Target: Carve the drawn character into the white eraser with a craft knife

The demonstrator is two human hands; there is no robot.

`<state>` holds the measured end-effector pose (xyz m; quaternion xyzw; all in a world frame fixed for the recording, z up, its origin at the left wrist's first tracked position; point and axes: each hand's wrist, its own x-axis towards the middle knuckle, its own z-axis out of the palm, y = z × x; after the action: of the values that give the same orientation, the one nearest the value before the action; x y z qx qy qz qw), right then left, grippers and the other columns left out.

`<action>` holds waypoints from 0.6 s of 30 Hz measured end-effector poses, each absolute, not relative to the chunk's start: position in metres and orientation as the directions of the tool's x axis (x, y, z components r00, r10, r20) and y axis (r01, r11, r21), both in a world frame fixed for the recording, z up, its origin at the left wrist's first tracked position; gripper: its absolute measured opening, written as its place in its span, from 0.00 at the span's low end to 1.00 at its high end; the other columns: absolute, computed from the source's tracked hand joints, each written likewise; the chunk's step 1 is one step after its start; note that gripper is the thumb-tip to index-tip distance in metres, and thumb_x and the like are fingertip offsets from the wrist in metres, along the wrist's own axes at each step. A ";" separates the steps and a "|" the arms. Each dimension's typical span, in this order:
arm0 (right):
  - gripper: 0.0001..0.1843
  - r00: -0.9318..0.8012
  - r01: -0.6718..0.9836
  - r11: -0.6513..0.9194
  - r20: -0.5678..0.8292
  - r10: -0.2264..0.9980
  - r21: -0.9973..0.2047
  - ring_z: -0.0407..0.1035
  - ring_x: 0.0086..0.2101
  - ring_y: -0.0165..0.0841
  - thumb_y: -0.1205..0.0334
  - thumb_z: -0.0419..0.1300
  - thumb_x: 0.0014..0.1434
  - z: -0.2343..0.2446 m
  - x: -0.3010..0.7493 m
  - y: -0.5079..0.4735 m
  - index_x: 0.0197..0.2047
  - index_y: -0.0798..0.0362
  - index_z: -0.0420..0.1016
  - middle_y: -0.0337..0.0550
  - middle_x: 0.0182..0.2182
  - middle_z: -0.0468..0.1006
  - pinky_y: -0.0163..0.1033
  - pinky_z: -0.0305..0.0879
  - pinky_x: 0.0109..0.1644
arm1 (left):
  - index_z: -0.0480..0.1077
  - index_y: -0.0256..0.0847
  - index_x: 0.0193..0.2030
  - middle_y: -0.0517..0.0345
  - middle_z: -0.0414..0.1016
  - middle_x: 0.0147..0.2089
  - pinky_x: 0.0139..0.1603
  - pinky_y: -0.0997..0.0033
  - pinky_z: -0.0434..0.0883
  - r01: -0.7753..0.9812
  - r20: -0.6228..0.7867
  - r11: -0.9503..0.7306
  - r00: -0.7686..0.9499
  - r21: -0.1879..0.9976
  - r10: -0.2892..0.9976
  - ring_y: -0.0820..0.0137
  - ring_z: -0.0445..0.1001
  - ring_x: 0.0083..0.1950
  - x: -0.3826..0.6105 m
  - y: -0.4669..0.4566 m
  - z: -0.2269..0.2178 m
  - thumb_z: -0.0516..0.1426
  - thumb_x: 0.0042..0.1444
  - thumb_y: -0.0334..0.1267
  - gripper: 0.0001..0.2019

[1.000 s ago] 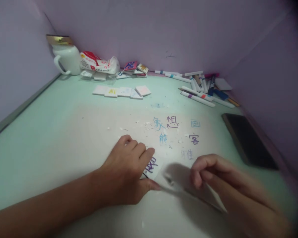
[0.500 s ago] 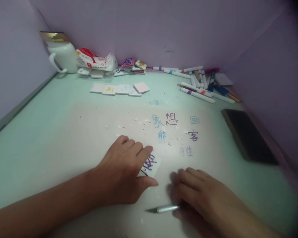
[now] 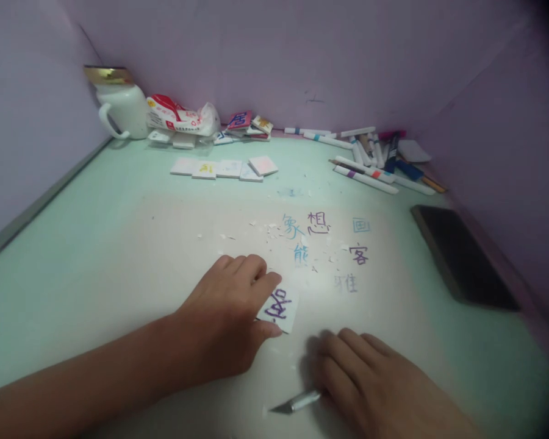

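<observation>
My left hand (image 3: 231, 314) grips a small white square card (image 3: 281, 311) between thumb and index finger. A purple written character covers the card's face, turned on its side; its left part is hidden under my hand. My right hand (image 3: 370, 378) is closed around a craft knife (image 3: 302, 401), whose pointed blade faces left, low over the table and apart from the card. Small white shavings (image 3: 231, 236) lie scattered beyond my left hand. Blue and purple characters (image 3: 318, 222) are written on the tabletop past both hands.
A row of white cards (image 3: 217, 169) lies farther back. Behind it stand a white mug (image 3: 125, 110), a red and white plastic package (image 3: 180, 116) and stacked coloured cards (image 3: 240, 120). Markers (image 3: 366, 178) are heaped at the back right, and a dark flat block (image 3: 464, 256) lies at right.
The card in my left hand has turned, and more of its face shows. My right hand and the knife have shifted lower. The whole view has moved slightly.
</observation>
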<state>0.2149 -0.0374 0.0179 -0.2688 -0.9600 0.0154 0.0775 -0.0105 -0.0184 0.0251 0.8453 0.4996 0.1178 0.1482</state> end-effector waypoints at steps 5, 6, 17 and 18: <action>0.18 -0.807 0.569 0.821 0.164 0.567 -0.041 0.71 0.31 0.36 0.79 0.46 0.52 0.022 0.212 -0.036 0.35 0.53 0.73 0.42 0.33 0.81 0.41 0.66 0.37 | 0.67 0.37 0.47 0.48 0.67 0.45 0.42 0.56 0.65 0.799 0.070 -0.465 0.477 0.382 0.876 0.60 0.64 0.42 -0.011 -0.019 0.023 0.61 0.50 0.34 0.16; 0.18 -0.806 0.570 0.820 0.164 0.569 -0.042 0.71 0.31 0.36 0.79 0.46 0.52 0.022 0.211 -0.036 0.35 0.53 0.73 0.43 0.33 0.80 0.41 0.66 0.37 | 0.67 0.37 0.47 0.48 0.67 0.45 0.42 0.56 0.65 0.798 0.070 -0.467 0.479 0.380 0.875 0.60 0.64 0.42 -0.011 -0.019 0.023 0.61 0.50 0.34 0.16; 0.21 -0.824 0.540 0.840 0.171 0.541 -0.054 0.71 0.30 0.37 0.81 0.45 0.52 0.021 0.214 -0.025 0.41 0.55 0.72 0.43 0.32 0.80 0.42 0.68 0.35 | 0.68 0.37 0.47 0.48 0.67 0.44 0.41 0.56 0.65 0.783 0.056 -0.490 0.510 0.383 0.858 0.60 0.66 0.40 -0.013 -0.015 0.022 0.58 0.52 0.34 0.15; 0.21 -0.821 0.543 0.838 0.173 0.544 -0.056 0.72 0.30 0.37 0.81 0.45 0.52 0.020 0.214 -0.024 0.41 0.54 0.72 0.43 0.32 0.80 0.42 0.69 0.35 | 0.68 0.37 0.48 0.48 0.67 0.45 0.41 0.56 0.65 0.778 0.045 -0.491 0.517 0.391 0.855 0.60 0.66 0.40 -0.014 -0.014 0.022 0.58 0.52 0.33 0.16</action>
<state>0.2142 -0.0240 0.0203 -0.2847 -0.9543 0.0020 0.0912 -0.0142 -0.0139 0.0223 0.8555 0.4772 0.1173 0.1629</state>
